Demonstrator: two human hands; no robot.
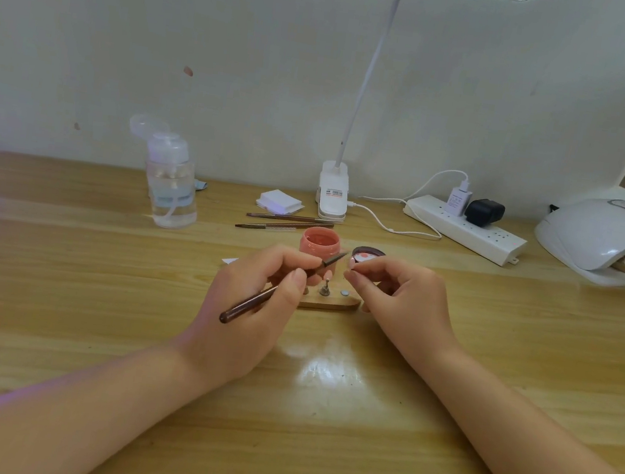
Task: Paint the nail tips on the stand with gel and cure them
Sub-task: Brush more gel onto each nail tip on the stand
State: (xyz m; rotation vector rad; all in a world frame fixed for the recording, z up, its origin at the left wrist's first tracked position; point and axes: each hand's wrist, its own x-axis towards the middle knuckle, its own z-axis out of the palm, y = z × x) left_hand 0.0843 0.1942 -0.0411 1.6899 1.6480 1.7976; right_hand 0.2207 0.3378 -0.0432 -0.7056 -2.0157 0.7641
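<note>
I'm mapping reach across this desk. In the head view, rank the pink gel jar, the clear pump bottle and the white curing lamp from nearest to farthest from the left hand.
From the left hand:
1. Pink gel jar, just behind its fingers.
2. Clear pump bottle, back left.
3. White curing lamp, far right edge.

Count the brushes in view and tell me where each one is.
3. One brush is held in the left hand. Two spare brushes lie side by side on the table behind the open pink gel jar. None seems hidden.
</note>
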